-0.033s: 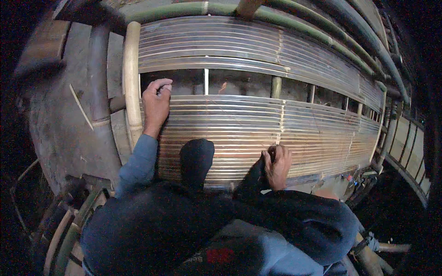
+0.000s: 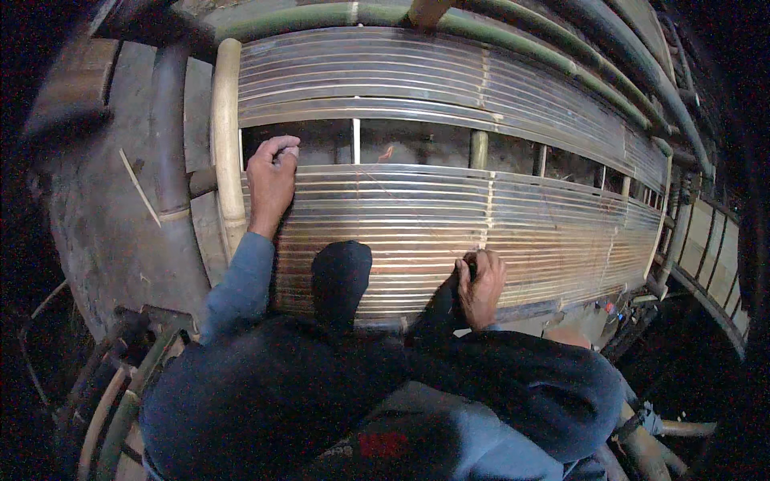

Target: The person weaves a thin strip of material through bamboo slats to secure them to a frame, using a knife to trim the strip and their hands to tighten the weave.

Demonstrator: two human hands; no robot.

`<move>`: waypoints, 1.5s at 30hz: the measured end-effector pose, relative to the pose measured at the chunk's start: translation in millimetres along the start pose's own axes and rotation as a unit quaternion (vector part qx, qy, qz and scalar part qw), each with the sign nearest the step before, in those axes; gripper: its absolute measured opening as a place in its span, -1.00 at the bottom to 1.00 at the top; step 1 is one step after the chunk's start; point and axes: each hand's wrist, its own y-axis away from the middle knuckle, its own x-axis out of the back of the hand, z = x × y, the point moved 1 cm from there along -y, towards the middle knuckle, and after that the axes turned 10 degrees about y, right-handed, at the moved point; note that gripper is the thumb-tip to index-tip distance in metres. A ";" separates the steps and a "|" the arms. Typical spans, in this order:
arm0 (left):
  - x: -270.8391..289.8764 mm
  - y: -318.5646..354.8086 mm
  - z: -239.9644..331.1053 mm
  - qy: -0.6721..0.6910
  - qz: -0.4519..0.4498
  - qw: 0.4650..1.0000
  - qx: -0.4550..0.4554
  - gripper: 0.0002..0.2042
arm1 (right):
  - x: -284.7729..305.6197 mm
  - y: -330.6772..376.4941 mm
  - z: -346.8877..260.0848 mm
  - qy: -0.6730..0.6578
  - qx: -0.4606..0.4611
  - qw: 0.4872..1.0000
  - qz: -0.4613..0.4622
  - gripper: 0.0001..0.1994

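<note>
Panel of long pale bamboo slats point(image 2: 481, 224), laid side by side and running left to right across the middle of the view, curving away toward the right. Split by a dark open gap point(image 2: 417, 144) along its length, with a farther band of slats point(image 2: 417, 76) above the gap and the nearer band below it. Crossed in the gap by a few short upright bamboo pieces point(image 2: 479, 149). Closed off at the left end by a thick pale bamboo pole point(image 2: 227, 136) standing crosswise to the slats. Bordered along the far side by long green bamboo poles point(image 2: 513, 40).

Worn grey concrete surface point(image 2: 104, 216) left of the panel, with one thin loose bamboo sliver point(image 2: 139, 187) lying on it.

Dark trousered legs point(image 2: 337, 377) bent over the near edge of the panel, one dark-socked foot point(image 2: 341, 268) resting on the slats.

Left hand point(image 2: 271, 180), out of a blue sleeve point(image 2: 241, 280), curled at the upper edge of the nearer band, just beside the thick pole, fingertips hooked over the topmost slat at the gap.

Right hand point(image 2: 481, 287) lower on the nearer band, near its front edge, closed into a loose fist pressed against the slats; contents of the fist too small and shadowed to make out.
</note>
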 end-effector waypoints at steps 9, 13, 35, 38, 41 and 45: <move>-24.0 6.9 15.8 -0.013 -0.019 0.997 -0.071 -0.82 | 22.2 -8.9 45.1 -0.467 -0.175 0.862 -0.087 -0.96; -16.7 12.0 19.6 -0.017 -0.028 0.996 -0.087 -0.78 | 94.6 -22.1 72.6 -0.497 -0.313 0.800 -0.123 -0.87; -105.4 93.9 115.3 0.103 -0.349 0.904 -0.223 -0.89 | 66.7 -60.8 -40.0 -0.307 0.140 0.903 -0.266 -0.12; -105.6 85.5 114.2 0.099 -0.332 0.916 -0.199 -0.89 | 61.9 -54.9 -35.0 -0.408 -0.002 0.877 -0.254 -0.53; -104.4 84.3 100.0 0.051 -0.316 0.920 -0.227 -0.87 | 65.6 -52.5 -30.4 -0.460 -0.067 0.852 -0.240 -0.76; -109.0 73.7 78.0 -0.016 -0.332 0.900 -0.280 -0.73 | 61.0 -42.6 -14.2 -0.426 -0.016 0.874 -0.232 -0.78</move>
